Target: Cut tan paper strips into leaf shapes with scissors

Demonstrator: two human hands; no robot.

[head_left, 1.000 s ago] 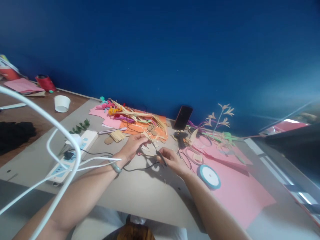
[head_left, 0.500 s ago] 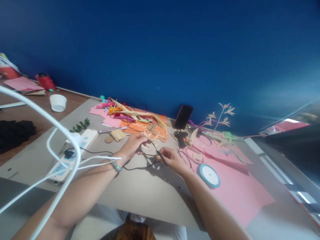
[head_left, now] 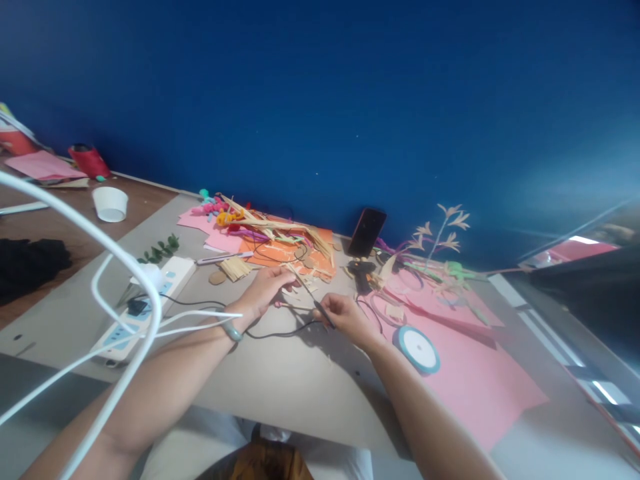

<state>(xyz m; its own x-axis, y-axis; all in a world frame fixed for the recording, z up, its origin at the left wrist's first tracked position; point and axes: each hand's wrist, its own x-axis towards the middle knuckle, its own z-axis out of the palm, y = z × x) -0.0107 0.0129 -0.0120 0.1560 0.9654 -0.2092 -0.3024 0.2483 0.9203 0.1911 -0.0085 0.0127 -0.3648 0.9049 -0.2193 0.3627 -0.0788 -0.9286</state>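
My left hand is closed in a pinch on a thin pale strip, which slants down toward the other hand. My right hand has its fingers wrapped round a slim dark-handled tool; its exact kind is too small to make out. The tool's front end meets the strip or lies along it; I cannot tell which. Below both hands, small pale scraps lie on the grey tabletop, and a black cord runs beneath them.
Orange paper with dried strips lies behind my hands. A phone leans against the blue wall. On the right are pink paper, a ribbon roll and a flower stem. White cables cross a power strip at left.
Both hands keep nearly the same place and grip. The tool in my right hand has tilted slightly, and the view has shifted a little.
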